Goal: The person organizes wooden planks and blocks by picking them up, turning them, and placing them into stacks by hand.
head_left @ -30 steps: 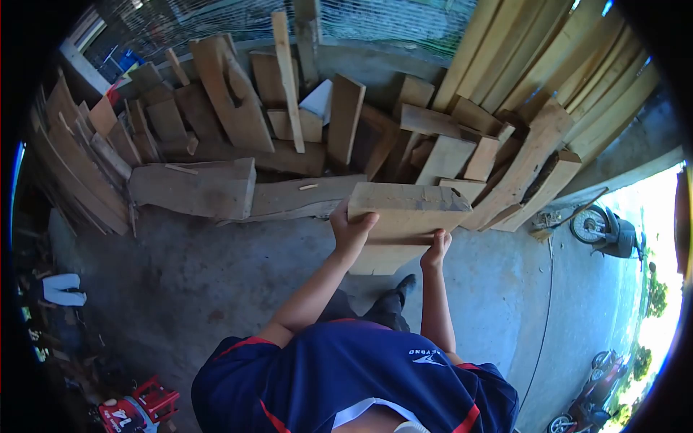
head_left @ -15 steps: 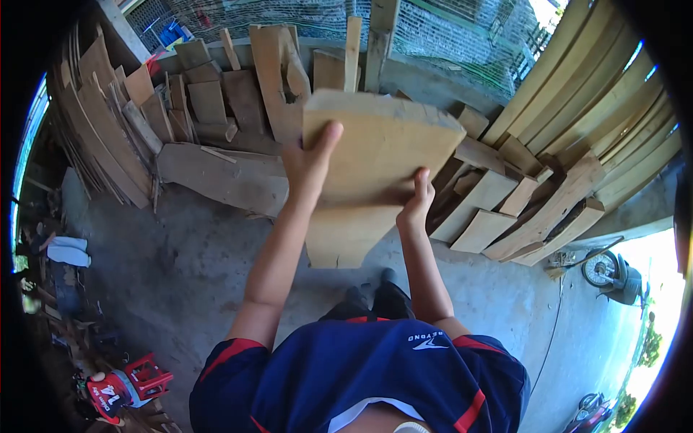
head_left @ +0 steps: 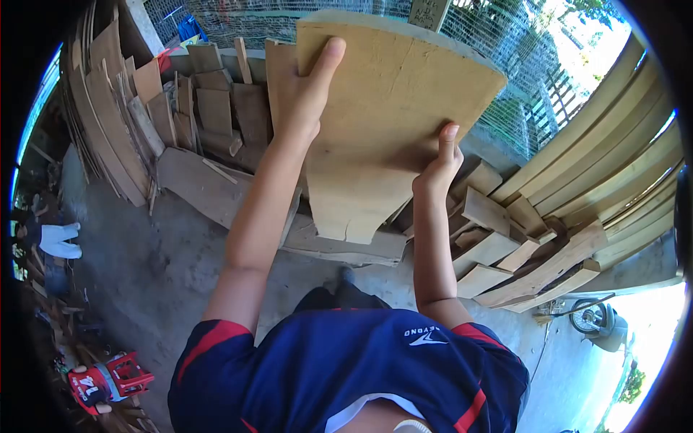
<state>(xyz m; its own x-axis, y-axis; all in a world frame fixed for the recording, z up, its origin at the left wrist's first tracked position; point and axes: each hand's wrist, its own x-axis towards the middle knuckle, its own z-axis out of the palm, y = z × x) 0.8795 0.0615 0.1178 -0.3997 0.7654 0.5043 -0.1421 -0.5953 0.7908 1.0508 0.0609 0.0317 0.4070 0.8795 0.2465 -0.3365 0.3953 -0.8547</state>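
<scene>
A broad wooden board point(head_left: 390, 108) is held up in front of me, its lower end narrower and marked by a short crack. My left hand point(head_left: 307, 94) grips the board's left edge, thumb pressed on the near face. On the right edge, lower down, my right hand point(head_left: 439, 164) is closed in the same way, thumb upright against the wood. The fingers of both hands are hidden behind the board.
Offcuts point(head_left: 216, 108) lean on the low wall at left, with more boards point(head_left: 484, 252) stacked at right. Tall planks point(head_left: 599, 151) stand far right, near a parked motorbike point(head_left: 599, 321). A person in a red top point(head_left: 90, 386) sits lower left; another in pale trousers point(head_left: 59, 239) is farther back.
Both hands have raised the board higher and farther forward, and more of its face shows. My view has tilted up slightly.
</scene>
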